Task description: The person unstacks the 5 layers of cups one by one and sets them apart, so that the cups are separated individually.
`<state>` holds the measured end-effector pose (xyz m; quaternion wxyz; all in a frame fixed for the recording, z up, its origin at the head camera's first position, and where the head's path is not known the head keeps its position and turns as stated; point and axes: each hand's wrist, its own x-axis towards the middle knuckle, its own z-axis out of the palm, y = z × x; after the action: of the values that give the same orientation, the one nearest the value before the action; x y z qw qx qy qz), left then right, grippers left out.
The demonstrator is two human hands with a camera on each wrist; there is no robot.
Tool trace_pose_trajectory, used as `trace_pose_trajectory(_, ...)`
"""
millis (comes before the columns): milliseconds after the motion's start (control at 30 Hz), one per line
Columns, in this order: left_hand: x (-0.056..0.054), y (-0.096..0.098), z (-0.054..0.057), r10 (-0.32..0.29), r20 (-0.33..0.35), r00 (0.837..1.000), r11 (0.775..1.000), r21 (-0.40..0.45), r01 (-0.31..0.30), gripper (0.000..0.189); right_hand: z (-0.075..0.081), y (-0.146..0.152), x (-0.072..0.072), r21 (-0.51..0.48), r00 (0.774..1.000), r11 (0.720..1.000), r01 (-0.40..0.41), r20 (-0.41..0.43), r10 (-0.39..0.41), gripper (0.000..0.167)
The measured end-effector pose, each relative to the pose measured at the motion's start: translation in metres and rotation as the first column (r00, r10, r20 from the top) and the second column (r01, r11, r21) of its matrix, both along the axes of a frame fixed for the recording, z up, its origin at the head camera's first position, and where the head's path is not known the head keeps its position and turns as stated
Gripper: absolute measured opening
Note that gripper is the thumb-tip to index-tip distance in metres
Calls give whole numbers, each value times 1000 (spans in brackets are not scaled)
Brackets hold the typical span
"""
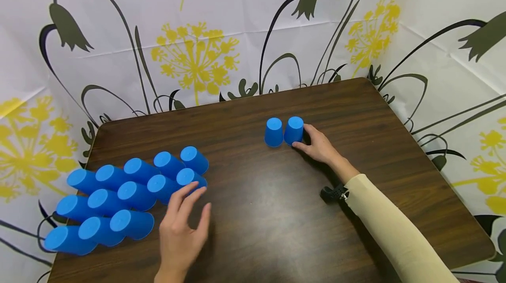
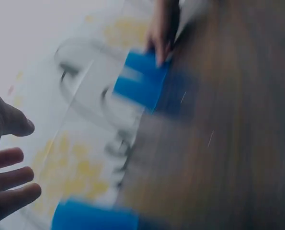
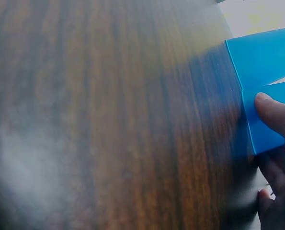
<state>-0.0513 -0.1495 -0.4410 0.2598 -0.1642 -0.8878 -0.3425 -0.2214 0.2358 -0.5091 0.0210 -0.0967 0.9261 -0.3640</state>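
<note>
Two blue plastic cups stand upside down side by side on the far middle of the table. My right hand grips the right cup between thumb and fingers; in the right wrist view the thumb lies on that cup's side. Touching or almost touching it is the left cup. My left hand hovers with spread, slightly bent fingers and holds nothing. It is beside a group of several upside-down blue cups, closest to the cup at the group's right end.
The blue cups at left stand in three rows, from a back row to a front row. Under everything is a dark wooden table. A flower-printed white cloth hangs behind it. A black strap is on the right wrist.
</note>
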Motion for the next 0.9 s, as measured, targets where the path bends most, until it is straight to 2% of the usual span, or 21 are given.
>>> trace_pose_trajectory(67,-8,16,-3,-95,44,995,995,5,95,53,0,0,0,-7,1000,1000,1,1,-1,71)
trace_pose_trajectory(167,-25,37,-6,-175,134,976,984,-13,178,59,0,0,0,-14,1000,1000,3,-5,-3,71)
trace_pose_trajectory(367,-64,69,-14,-240,251,938,963,-58,262,75,0,0,1,-13,1000,1000,4,0,-4,71)
trace_pose_trajectory(467,-85,87,-21,-270,260,927,956,-45,291,76,-1,0,1,-14,1000,1000,6,-1,-6,71)
trace_pose_trajectory(667,-127,117,-37,-300,253,920,950,-7,312,74,-3,1,1,-5,1000,1000,11,-2,-11,71)
trace_pose_trajectory(767,-142,129,-40,-292,266,919,953,2,302,75,-4,1,0,-8,1000,1000,8,-12,-8,71)
trace_pose_trajectory(900,-154,140,-41,-249,298,922,958,-66,280,74,-5,1,0,-24,1000,1000,5,-19,-5,70)
